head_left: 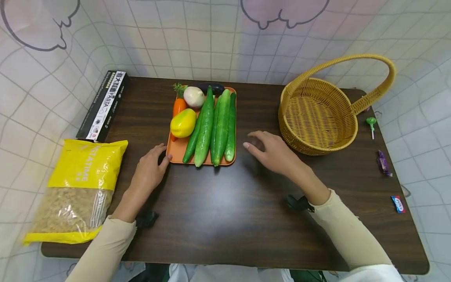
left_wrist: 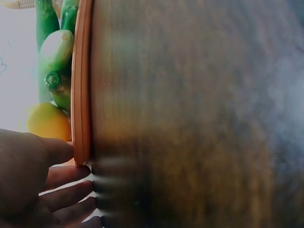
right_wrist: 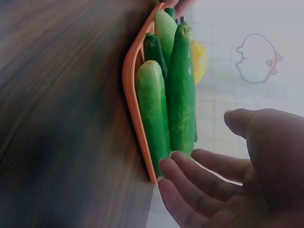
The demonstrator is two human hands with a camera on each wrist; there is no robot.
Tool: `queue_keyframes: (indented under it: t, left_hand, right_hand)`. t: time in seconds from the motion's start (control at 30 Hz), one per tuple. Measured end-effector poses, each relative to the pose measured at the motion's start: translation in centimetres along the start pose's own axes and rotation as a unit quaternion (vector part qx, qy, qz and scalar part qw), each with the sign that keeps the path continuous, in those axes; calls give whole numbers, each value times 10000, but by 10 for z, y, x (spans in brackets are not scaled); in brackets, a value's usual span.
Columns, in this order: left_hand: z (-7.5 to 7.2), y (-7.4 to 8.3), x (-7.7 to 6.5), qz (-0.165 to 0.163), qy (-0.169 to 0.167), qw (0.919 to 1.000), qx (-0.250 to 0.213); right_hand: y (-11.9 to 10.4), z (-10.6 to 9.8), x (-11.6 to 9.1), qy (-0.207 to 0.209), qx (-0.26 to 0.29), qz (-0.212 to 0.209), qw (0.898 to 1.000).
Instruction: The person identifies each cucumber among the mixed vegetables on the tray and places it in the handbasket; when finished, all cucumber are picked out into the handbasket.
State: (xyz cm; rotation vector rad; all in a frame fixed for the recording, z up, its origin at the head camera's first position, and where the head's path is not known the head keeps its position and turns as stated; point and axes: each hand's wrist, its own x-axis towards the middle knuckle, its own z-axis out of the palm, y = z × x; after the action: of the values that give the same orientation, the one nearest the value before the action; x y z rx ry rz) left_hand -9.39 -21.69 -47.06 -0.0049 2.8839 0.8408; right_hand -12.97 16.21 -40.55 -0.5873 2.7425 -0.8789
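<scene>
An orange tray (head_left: 180, 149) lies on the dark table, loaded with several green cucumbers (head_left: 205, 133), a yellow pepper-like vegetable (head_left: 183, 123), a carrot (head_left: 179, 105), a white round vegetable (head_left: 193, 97) and a dark eggplant (head_left: 213, 88). At its near left corner, my left hand (head_left: 149, 166) touches the rim with the thumb, the other fingers extended just outside. To the tray's right hovers my right hand (head_left: 271, 152), apart from it, fingers loosely bent around nothing. In the right wrist view that hand (right_wrist: 228, 185) faces the cucumbers (right_wrist: 180, 95) with its palm.
A yellow wicker basket (head_left: 318, 117) with a tall handle stands at the back right. On the left are a yellow bag of pasta (head_left: 77, 192) and a black box (head_left: 103, 105). A green lollipop (head_left: 371, 121), a purple-wrapped candy (head_left: 384, 163) and a blue-red packet (head_left: 398, 204) line the right edge.
</scene>
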Motion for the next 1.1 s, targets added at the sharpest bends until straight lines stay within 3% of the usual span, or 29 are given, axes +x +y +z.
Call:
queue_keyframes:
  t: [0.47, 0.67, 0.9, 1.1]
  left_hand:
    - [-2, -1, 0, 43, -76, 10000, 8]
    - [-3, 1, -1, -31, -114, 9999, 7]
    - [-2, -1, -1, -32, -78, 10000, 25]
    - [-1, -1, -1, 33, -54, 10000, 21]
  right_hand:
    - [-32, 21, 60, 35, 548, 289, 9981]
    - [-42, 27, 70, -159, 468, 683, 9964]
    - [-48, 33, 79, -106, 464, 987, 9940]
    - [-55, 38, 84, -8, 130, 1177, 9930]
